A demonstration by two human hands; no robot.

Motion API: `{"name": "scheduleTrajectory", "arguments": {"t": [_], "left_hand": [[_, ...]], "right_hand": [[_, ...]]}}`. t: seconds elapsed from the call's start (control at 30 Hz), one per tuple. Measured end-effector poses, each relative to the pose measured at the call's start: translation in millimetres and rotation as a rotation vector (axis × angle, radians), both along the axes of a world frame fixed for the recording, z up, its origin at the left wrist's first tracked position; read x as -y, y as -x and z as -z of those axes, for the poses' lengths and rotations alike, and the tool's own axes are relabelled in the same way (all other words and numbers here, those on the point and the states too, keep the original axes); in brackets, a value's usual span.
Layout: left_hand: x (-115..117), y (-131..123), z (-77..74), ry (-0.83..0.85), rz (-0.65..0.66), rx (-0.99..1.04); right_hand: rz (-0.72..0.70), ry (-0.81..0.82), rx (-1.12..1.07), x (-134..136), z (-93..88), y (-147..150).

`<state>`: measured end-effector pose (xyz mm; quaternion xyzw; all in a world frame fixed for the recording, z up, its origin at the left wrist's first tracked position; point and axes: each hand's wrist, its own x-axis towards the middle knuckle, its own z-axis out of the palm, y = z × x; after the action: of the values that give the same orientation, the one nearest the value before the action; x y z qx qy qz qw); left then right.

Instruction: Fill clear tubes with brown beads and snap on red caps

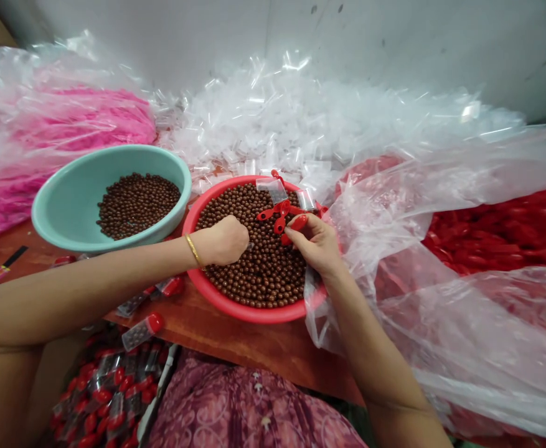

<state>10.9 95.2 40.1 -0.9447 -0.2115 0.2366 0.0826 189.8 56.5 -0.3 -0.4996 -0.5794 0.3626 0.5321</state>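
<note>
A red basin (pixel 258 315) holds many small brown balls (pixel 273 274). Over its left half is my left hand (pixel 228 240), with a gold bracelet at the wrist; its fingers are curled round a small clear piece that barely shows beside them. My right hand (pixel 317 242), at the basin's right side, pinches a small red piece (pixel 296 228) between thumb and fingers. Just beyond it, several red pieces (pixel 279 211) and clear containers (pixel 273 189) lie on the balls near the back rim.
A teal basin (pixel 67 205) with brown balls stands at left. Clear containers (pixel 263 112) are heaped behind. Pink pieces in plastic (pixel 90 118) lie back left, and a bag of red pieces (pixel 510 230) at right. Filled red-capped containers (pixel 114 392) lie below left.
</note>
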Motion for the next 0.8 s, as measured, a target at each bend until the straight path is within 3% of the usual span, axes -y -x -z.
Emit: {"name": "scheduleTrajectory", "arguments": {"t": [0.17,0.3,0.47,0.63,0.8], "left_hand": [[3,-14,22.7,0.103,-0.048,0.186],[2,-16,34.2,0.248,-0.303,0.412],[1,-4,27.9,0.671,-0.470,0.845],[11,7,25.5,0.941,-0.555,1.088],[26,9,29.1,1.306,-0.585,1.322]], "right_hand": [[0.057,-0.009,-0.009,-2,3.0,-2],[0.143,-0.024,-0.077,-1,3.0,-3],[0.185,-0.042,-0.254,3,-2.0,-3],[0.105,-0.026,-0.411,7,-5.3,2],[0.061,0.023,-0.290,19,-11.4,11]]}}
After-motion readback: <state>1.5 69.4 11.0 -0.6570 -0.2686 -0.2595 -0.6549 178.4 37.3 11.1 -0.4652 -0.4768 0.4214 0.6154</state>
